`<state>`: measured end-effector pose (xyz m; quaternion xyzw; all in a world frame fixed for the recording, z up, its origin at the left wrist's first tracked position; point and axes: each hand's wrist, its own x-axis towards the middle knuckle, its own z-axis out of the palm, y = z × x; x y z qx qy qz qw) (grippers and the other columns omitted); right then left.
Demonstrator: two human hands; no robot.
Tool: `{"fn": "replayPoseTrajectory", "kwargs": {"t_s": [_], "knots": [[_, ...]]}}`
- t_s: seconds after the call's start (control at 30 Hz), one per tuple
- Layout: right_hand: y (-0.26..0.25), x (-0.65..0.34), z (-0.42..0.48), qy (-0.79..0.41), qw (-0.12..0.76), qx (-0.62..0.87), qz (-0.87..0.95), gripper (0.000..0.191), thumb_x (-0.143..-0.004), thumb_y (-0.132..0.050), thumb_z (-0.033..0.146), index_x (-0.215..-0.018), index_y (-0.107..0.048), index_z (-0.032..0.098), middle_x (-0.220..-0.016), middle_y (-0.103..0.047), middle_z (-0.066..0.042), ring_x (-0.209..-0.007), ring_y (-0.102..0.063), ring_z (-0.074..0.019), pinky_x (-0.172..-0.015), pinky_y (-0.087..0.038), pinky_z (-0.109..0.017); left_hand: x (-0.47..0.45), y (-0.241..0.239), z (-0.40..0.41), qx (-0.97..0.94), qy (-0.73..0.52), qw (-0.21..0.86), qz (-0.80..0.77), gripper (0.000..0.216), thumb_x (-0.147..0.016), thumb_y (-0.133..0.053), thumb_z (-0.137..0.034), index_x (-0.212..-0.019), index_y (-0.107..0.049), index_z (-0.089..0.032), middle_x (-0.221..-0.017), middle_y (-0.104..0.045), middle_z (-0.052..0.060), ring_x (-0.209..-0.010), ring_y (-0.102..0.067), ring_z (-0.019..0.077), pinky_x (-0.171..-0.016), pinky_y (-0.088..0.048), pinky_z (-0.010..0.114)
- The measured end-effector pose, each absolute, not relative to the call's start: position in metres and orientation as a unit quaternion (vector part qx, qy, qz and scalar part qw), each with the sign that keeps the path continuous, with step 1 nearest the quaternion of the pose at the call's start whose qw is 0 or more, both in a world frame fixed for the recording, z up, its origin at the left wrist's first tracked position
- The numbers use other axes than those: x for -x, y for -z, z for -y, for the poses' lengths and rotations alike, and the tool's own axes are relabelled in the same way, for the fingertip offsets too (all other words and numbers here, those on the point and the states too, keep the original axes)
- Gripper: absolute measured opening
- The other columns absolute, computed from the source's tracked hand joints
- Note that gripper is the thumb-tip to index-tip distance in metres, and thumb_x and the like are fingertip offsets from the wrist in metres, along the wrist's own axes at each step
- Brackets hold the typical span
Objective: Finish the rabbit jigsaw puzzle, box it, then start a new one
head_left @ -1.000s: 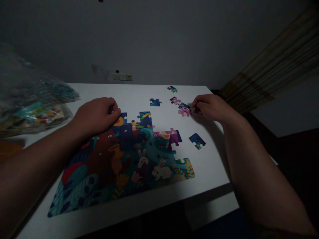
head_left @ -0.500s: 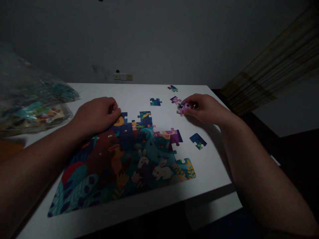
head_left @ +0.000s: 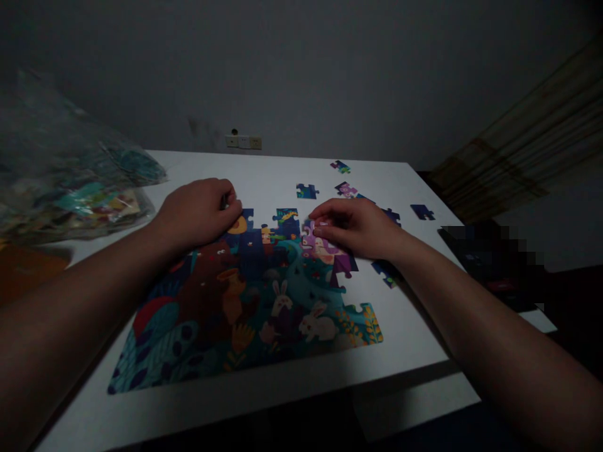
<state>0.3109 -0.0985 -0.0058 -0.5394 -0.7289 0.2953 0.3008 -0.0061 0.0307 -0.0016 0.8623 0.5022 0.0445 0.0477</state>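
Observation:
A partly assembled colourful jigsaw puzzle (head_left: 245, 307) with rabbits and a brown animal lies on the white table (head_left: 282, 389). My left hand (head_left: 198, 210) rests as a loose fist on the puzzle's upper left edge. My right hand (head_left: 355, 227) pinches a pink-purple puzzle piece (head_left: 315, 231) and presses it against the puzzle's upper right edge. Loose pieces lie beyond: a blue one (head_left: 306, 191), a purple one (head_left: 346, 188), a small one (head_left: 340, 166), a dark one (head_left: 423, 211), and another (head_left: 386, 274) under my right wrist.
A clear plastic bag (head_left: 70, 188) with colourful contents sits at the table's left. A wall socket strip (head_left: 242, 142) is on the grey wall behind. A striped curtain (head_left: 518, 150) hangs at the right. An orange object (head_left: 23, 267) lies at the far left.
My right hand picked up the pink-purple piece from the loose pieces at the right and carried it left to the puzzle's upper edge. My left hand stayed put. The view shifted slightly.

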Motion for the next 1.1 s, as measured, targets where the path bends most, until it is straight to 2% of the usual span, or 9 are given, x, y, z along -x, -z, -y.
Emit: {"fn": "replayPoseTrajectory", "kwargs": {"t_s": [0.2,0.47,0.67,0.83,1.0,1.1], "knots": [[0.0022,-0.3127,0.0993,-0.247,0.28,0.543,0.752,0.027,-0.099,-0.08,0.035,-0.124,-0.088,0.03,-0.12,-0.087,-0.008,-0.109,-0.079,-0.0309,-0.103,-0.061,-0.051,0.0068,0.0019,-0.0308,-0.865,-0.044,0.044,-0.498,0.047,-0.097,-0.047,-0.059,-0.107,-0.076,-0.024,-0.108,-0.079,0.016,-0.09,-0.069,0.0341,-0.077,-0.047,0.043],[-0.0024,-0.3113,0.0986,-0.244,0.269,0.527,0.768,0.025,-0.1,-0.083,0.033,-0.123,-0.089,0.03,-0.114,-0.086,-0.008,-0.099,-0.078,-0.0282,-0.098,-0.061,-0.048,0.0055,0.0008,-0.0295,-0.861,-0.045,0.047,-0.504,0.048,-0.098,-0.049,-0.06,-0.109,-0.078,-0.024,-0.106,-0.08,0.015,-0.091,-0.069,0.0328,-0.08,-0.048,0.043],[0.0003,-0.3169,0.0945,-0.191,0.252,0.486,0.815,0.028,-0.1,-0.082,0.027,-0.128,-0.086,0.026,-0.128,-0.084,-0.01,-0.114,-0.077,-0.0293,-0.101,-0.059,-0.046,0.005,0.0003,-0.0293,-0.864,-0.037,0.046,-0.5,0.048,-0.097,-0.048,-0.059,-0.108,-0.077,-0.022,-0.106,-0.079,0.016,-0.088,-0.068,0.0325,-0.077,-0.047,0.042],[0.0039,-0.3182,0.093,-0.172,0.223,0.489,0.825,0.024,-0.105,-0.079,0.032,-0.127,-0.084,0.023,-0.119,-0.083,-0.011,-0.102,-0.075,-0.0273,-0.092,-0.057,-0.043,0.006,0.0019,-0.0309,-0.865,-0.041,0.039,-0.498,0.048,-0.098,-0.048,-0.058,-0.108,-0.077,-0.022,-0.103,-0.079,0.015,-0.086,-0.068,0.031,-0.075,-0.045,0.041],[0.0007,-0.3128,0.0946,-0.198,0.213,0.451,0.843,0.025,-0.107,-0.08,0.045,-0.117,-0.085,0.022,-0.116,-0.08,-0.011,-0.105,-0.073,-0.0275,-0.093,-0.055,-0.041,0.0058,0.0017,-0.0306,-0.866,-0.044,0.04,-0.497,0.046,-0.098,-0.048,-0.057,-0.106,-0.077,-0.022,-0.105,-0.079,0.015,-0.086,-0.068,0.0314,-0.075,-0.045,0.042],[-0.0021,-0.3139,0.0956,-0.198,0.208,0.446,0.847,0.026,-0.108,-0.078,0.045,-0.118,-0.084,0.022,-0.116,-0.079,-0.011,-0.105,-0.073,-0.0273,-0.094,-0.055,-0.042,0.0066,0.0029,-0.0317,-0.867,-0.049,0.045,-0.493,0.048,-0.098,-0.048,-0.059,-0.107,-0.078,-0.022,-0.105,-0.078,0.015,-0.087,-0.067,0.0326,-0.077,-0.046,0.043]]}}
